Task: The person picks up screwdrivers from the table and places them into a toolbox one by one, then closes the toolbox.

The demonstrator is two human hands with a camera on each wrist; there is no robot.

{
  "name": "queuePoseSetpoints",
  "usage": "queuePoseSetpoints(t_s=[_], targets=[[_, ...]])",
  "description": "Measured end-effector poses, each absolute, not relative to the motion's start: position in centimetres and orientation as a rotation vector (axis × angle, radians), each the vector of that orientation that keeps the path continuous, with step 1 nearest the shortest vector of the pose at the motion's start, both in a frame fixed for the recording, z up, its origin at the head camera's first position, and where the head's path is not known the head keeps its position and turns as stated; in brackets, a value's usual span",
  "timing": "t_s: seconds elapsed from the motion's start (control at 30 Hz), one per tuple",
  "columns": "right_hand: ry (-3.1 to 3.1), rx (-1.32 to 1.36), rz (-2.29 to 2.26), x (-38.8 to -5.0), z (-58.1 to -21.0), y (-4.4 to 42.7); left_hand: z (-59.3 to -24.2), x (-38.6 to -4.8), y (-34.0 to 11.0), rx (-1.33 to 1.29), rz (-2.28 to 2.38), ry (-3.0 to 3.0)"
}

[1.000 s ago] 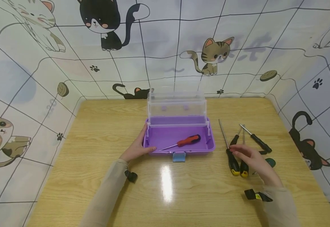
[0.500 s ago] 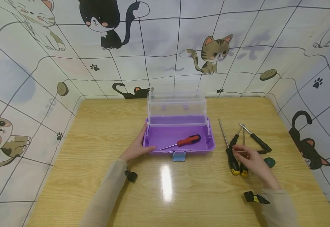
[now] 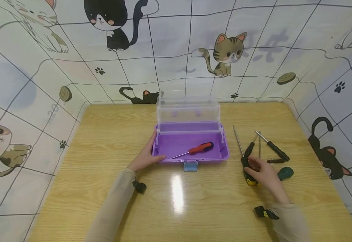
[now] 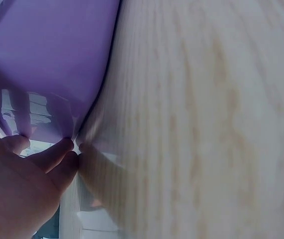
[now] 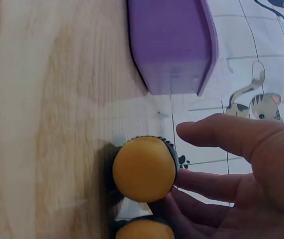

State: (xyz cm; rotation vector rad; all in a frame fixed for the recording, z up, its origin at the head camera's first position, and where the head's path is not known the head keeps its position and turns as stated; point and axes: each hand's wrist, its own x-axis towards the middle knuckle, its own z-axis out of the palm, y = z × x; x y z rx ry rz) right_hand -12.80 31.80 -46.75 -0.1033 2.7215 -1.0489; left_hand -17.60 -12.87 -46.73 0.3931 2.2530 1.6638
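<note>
My left hand (image 3: 143,158) holds the left end of a purple toolbox (image 3: 172,141), thumb over its front rim. In the left wrist view, the fingertips touch the box's outer side. A red-and-black screwdriver (image 3: 201,148) lies inside. To the right, my right hand (image 3: 265,174) is at the black handle of a long screwdriver (image 3: 244,164). In the right wrist view, my thumb stands apart from that handle's yellow end (image 5: 144,169), the fingers behind it. A second yellow-ended screwdriver (image 5: 144,230) lies beside it, its handle mostly hidden by my hand in the head view.
The toolbox's clear lid (image 3: 189,112) stands raised at the back, and a blue latch (image 3: 190,166) hangs in front. Around my right hand lie a small black screwdriver (image 3: 249,150), another black-handled one (image 3: 278,151), a short black piece (image 3: 275,161) and a green handle (image 3: 285,173).
My right hand has shifted left and its thumb is lower, toward the long screwdriver's handle. More of the green handle shows now. The left hand and toolbox have stayed in place.
</note>
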Motion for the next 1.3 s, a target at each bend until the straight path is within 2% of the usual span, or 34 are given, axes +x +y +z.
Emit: queuePoseSetpoints(t_s=[0.7,1.3], targets=[[2.783,-0.137,-0.998,-12.9,-47.1,28.9,-46.7,-17.6,-12.8,0.370,1.650,2.242],[2.797,0.108,-1.165,-13.2,-47.9,28.4,-46.9,-17.6,-13.0,0.331,1.678,2.202]])
